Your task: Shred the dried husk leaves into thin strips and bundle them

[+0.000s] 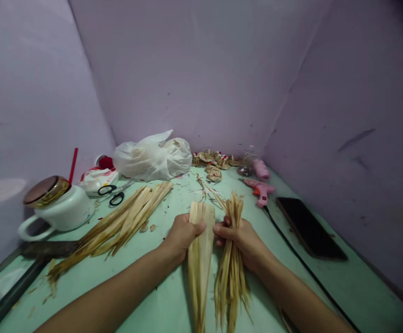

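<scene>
My left hand (183, 235) is closed on a wide, flat piece of dried plant leaf (200, 259), its thumb lying across the upper part. Beside it, my right hand (243, 238) wraps round a bundle of thin dried leaf strips (232, 273) that fan out below the fist. Both pieces hang upright over the pale green table (167, 286), close together but apart. A few loose thin strips (208, 188) lie just beyond my hands. More wide dried leaves (128, 219) rest in a pile to the left.
Left stand a white mug (70, 210) with a round lid-like object on it, a hammer (45, 249) and scissors (116, 196). A plastic bag (153, 157) and woven ornaments (213, 162) sit at the back wall. Right are a pink glue gun (261, 189), its cord and a phone (308, 226).
</scene>
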A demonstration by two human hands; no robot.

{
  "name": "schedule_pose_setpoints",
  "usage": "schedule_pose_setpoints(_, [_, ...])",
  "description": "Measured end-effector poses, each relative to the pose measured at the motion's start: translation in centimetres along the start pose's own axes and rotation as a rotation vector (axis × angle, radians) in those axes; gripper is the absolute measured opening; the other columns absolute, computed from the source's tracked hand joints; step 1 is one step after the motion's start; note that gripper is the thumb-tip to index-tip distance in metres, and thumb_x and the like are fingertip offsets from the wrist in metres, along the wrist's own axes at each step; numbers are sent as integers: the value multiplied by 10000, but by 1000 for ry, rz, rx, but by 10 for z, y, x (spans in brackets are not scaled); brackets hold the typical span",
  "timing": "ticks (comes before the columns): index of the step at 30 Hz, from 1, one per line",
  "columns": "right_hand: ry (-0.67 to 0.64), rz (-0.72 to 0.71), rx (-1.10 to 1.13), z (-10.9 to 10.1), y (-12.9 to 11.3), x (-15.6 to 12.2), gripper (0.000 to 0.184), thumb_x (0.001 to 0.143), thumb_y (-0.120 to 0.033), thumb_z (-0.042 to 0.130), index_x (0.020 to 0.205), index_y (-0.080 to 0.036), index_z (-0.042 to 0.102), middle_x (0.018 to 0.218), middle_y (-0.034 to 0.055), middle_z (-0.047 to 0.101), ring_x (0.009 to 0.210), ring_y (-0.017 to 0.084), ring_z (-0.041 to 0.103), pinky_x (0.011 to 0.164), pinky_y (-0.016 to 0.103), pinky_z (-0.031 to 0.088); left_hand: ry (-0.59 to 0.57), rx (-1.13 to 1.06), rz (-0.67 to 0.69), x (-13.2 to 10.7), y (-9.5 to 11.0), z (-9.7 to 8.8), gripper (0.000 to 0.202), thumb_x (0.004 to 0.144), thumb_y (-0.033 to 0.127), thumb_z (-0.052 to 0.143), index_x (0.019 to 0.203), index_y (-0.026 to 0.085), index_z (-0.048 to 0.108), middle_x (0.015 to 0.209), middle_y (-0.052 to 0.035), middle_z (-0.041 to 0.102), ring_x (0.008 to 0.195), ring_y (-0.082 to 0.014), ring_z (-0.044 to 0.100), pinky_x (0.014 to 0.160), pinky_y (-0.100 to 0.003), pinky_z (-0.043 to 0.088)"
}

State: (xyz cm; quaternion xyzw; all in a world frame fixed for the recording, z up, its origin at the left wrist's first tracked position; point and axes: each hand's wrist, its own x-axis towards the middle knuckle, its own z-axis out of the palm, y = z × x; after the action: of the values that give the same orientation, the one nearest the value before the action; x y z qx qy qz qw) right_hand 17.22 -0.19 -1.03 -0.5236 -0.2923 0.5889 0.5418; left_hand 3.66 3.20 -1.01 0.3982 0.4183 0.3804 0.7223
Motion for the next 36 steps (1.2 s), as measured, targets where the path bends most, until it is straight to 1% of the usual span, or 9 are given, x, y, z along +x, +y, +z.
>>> schedule_pose_setpoints(2, [25,6,-12,-1,-1,1,416,454,-205,760,642,-194,389,493,-62,509,465,93,509,390,179,387,10,2,3,2,-1,-1,320,498,218,710,785,94,642,633,-58,651,563,-181,590,586,-300,466])
schedule_pose_setpoints(6, [3,43,-30,-3,-2,1,376,487,-252,757,638,-178,421,478,-61,469,411,58,438,303,136,220,4,25,9,2,-1,-1,322,507,245,707,774,80,637,624,-71,652,575,-200,602,584,-308,466])
schedule_pose_setpoints(9, [-50,48,-34,-2,-2,-1,355,514,-319,751,647,-158,463,488,-46,487,400,46,413,302,136,193,-14,32,10,1,0,0,318,518,250,705,776,77,638,619,-77,657,560,-197,601,580,-311,471])
schedule_pose_setpoints(14, [-108,44,-93,0,1,-3,324,526,-334,735,655,-131,517,440,-58,460,359,20,330,308,145,163,-66,6,7,1,-1,1,316,517,240,709,773,68,640,615,-92,661,551,-211,611,592,-333,487])
schedule_pose_setpoints(19, [-84,74,-152,2,3,-3,252,530,-284,696,634,-133,523,432,-49,476,359,39,367,307,153,172,-73,6,11,-1,-2,2,294,521,248,715,741,65,643,590,-91,651,510,-209,602,561,-337,486])
schedule_pose_setpoints(22, [-79,50,-183,3,4,-3,170,565,-253,626,555,-141,498,400,-50,459,318,29,321,305,168,166,-162,12,14,-4,0,2,276,533,269,718,703,63,647,571,-100,646,514,-215,603,555,-339,484])
schedule_pose_setpoints(25, [-50,30,-213,4,5,-4,166,585,-239,582,508,-152,464,378,-61,426,299,22,287,308,175,161,-224,28,1,-6,2,2,258,539,278,719,656,59,651,575,-116,650,533,-224,610,559,-341,484])
schedule_pose_setpoints(33, [-58,-5,-317,3,8,-4,197,609,-295,582,505,-162,479,385,-56,421,329,41,316,329,186,210,-169,69,-26,-8,3,4,226,502,254,719,613,68,655,546,-100,644,515,-211,597,546,-321,474])
schedule_pose_setpoints(36, [-42,-5,-349,5,8,-4,181,602,-281,569,493,-167,479,382,-53,420,337,48,325,335,188,221,-89,103,-20,-8,2,6,209,473,233,717,599,86,639,525,-73,626,471,-191,569,497,-305,454])
